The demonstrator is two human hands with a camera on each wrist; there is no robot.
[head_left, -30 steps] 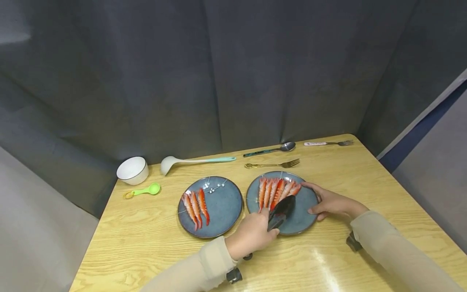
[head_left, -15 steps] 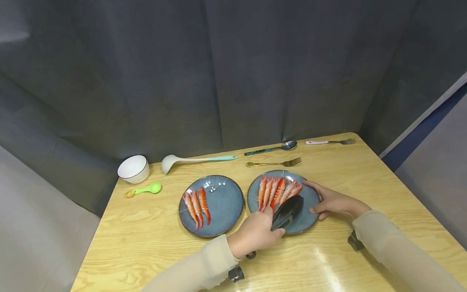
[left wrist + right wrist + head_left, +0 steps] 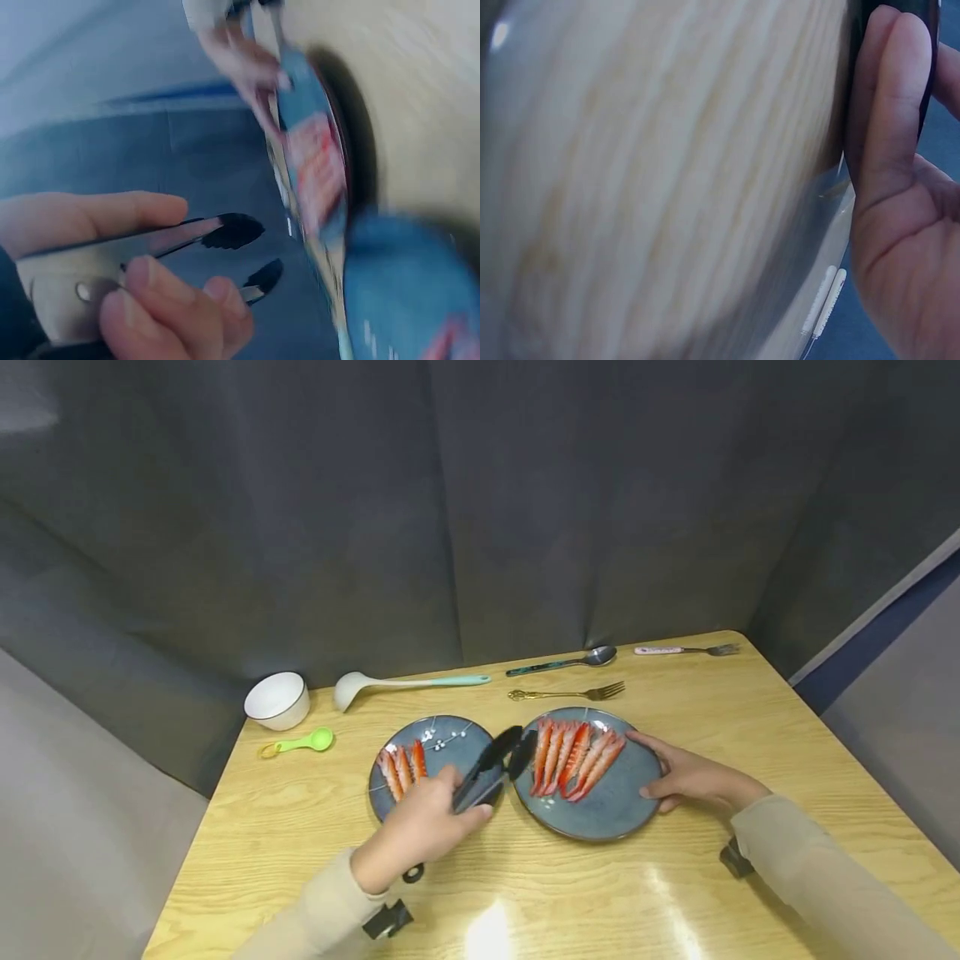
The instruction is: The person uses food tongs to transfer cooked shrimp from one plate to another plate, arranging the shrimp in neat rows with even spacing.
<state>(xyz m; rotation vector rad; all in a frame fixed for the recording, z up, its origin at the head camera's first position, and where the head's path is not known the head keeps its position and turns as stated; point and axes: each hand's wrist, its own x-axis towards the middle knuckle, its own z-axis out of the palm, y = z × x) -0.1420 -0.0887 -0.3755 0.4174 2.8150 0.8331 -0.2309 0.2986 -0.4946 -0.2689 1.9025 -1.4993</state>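
The tongs point(image 3: 501, 748), metal-bodied with black, scalloped tips, are at the centre of the frame, across the gap between the plates; their tips stand apart. The left hand point(image 3: 423, 818) grips them, covering part of the left plate point(image 3: 465, 760). On that blue-grey plate, with its white blossom pattern and darker rim, three visible orange-red and white shrimp point(image 3: 402, 766) lie side by side. The matching right plate point(image 3: 630, 777) carries a fanned row of shrimp point(image 3: 567, 760), filling its left half and leaving glaze showing on its right. The right hand point(image 3: 686, 777) holds that plate's right rim, thumb over the edge. Both plates sit just beside each other, below the gold fork point(image 3: 562, 694) and ladle point(image 3: 397, 682). The wooden tabletop point(image 3: 585, 893) stretches broadly below them, its far edge meeting the dark curtain point(image 3: 525, 485).
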